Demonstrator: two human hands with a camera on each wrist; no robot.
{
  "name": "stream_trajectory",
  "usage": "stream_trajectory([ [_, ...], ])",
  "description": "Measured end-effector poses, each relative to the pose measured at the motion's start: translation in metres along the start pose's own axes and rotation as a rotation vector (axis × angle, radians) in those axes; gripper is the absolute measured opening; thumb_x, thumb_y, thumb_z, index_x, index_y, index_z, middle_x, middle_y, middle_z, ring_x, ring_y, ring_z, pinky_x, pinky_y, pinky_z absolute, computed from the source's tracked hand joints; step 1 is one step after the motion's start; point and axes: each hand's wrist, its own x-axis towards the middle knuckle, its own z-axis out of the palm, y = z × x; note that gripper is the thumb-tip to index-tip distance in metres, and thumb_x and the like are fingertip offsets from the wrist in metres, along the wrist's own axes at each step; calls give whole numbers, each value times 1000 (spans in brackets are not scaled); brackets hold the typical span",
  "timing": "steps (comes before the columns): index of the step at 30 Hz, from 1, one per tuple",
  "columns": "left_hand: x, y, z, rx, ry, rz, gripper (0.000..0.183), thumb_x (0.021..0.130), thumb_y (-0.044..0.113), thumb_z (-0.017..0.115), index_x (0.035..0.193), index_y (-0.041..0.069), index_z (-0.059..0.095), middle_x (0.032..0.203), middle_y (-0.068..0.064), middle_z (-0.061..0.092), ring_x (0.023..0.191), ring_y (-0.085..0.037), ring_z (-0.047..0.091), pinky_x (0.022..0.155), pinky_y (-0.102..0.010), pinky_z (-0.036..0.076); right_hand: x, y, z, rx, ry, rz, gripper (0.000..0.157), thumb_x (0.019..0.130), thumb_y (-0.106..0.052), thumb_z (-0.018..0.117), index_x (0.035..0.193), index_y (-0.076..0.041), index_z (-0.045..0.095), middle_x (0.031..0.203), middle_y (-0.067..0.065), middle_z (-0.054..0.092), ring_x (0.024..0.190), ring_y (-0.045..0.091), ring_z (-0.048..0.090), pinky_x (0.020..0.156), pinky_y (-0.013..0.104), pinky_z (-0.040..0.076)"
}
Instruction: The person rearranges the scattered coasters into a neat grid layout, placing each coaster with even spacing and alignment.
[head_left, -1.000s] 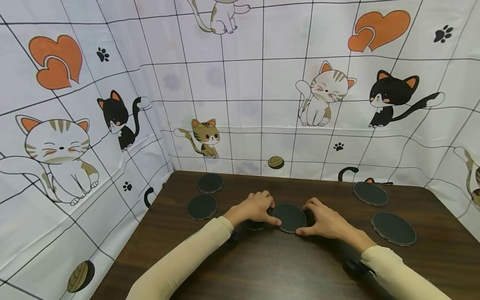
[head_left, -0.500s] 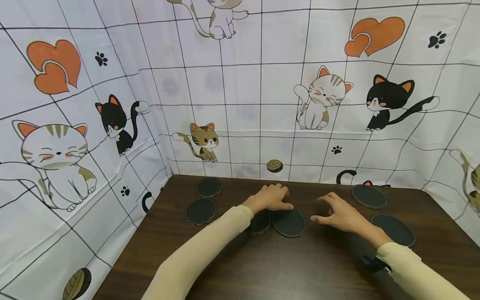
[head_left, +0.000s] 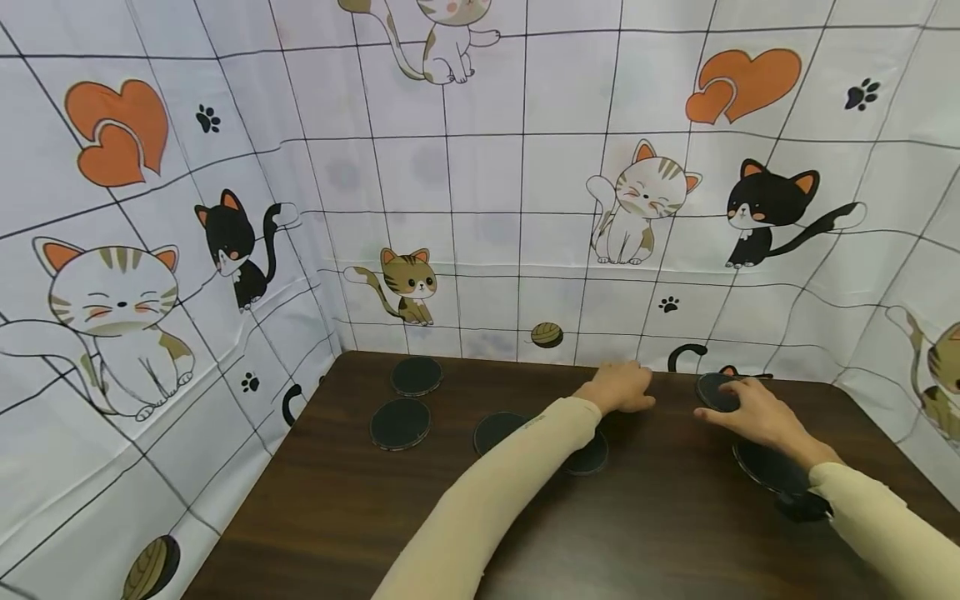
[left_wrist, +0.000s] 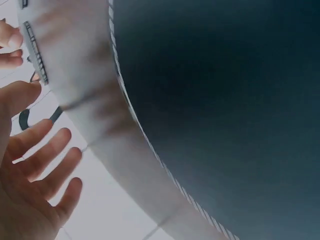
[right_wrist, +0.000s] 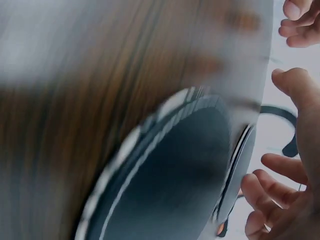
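Several round dark mats with pale edges lie on the brown table. My left hand point(head_left: 618, 386) is over the table's far side, past the middle mats, holding nothing. Its fingers are spread apart in the left wrist view, where one dark mat point(left_wrist: 225, 110) fills the right side. The left forearm partly covers a middle mat point(head_left: 588, 454); another mat point(head_left: 498, 429) shows to its left. My right hand point(head_left: 761, 412) reaches over the far right mat point(head_left: 716, 393), thumb and fingers apart around its near side. Beneath the right wrist lies the nearer right mat point(head_left: 768, 467), partly covered.
Two more mats lie at the left, a far one point(head_left: 417, 377) and a nearer one point(head_left: 401, 424). The wooden table point(head_left: 337, 500) ends against a white cloth backdrop point(head_left: 480, 183) printed with cats and grid lines.
Both hands have left the middle mat and moved right. The right hand has reached the far right mat; the left has crossed over the middle mats. The mats have stayed in place.
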Motion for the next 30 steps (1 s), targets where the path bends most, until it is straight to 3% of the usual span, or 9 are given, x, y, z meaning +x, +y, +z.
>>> stream_trajectory([
  [5,19,30,9,-6,-4,-20,50,100,56,57,143,30,56,140,12,52,129,-13,49,108,-37,36,-9,25,-4,-98,27,79,101,88,-68,66,134,20,48,126,47,40,107,64,46,75,70,41],
  [10,28,49,16,-34,11,-53,46,100,57,58,138,32,59,139,10,50,130,-14,47,110,-38,33,-13,37,-4,-122,-20,137,109,85,-73,65,134,23,46,118,45,45,96,57,51,68,63,40],
  [14,34,52,12,-26,46,-72,45,100,59,56,132,30,65,136,7,50,128,-15,47,107,-37,35,-4,38,-7,-119,-35,170,112,83,-77,63,132,22,49,113,42,48,95,54,51,70,63,38],
  [21,46,55,11,-5,13,-126,55,98,68,49,135,31,65,146,6,43,135,-14,38,111,-34,30,14,36,-8,-100,-79,249,119,78,-82,63,125,26,47,105,41,47,96,57,48,76,68,37],
  [30,53,58,9,33,18,-99,59,96,71,48,140,33,61,143,4,44,132,-15,39,109,-35,31,16,35,-16,-94,-122,320,123,76,-82,65,128,27,43,103,42,43,97,59,47,77,68,37],
])
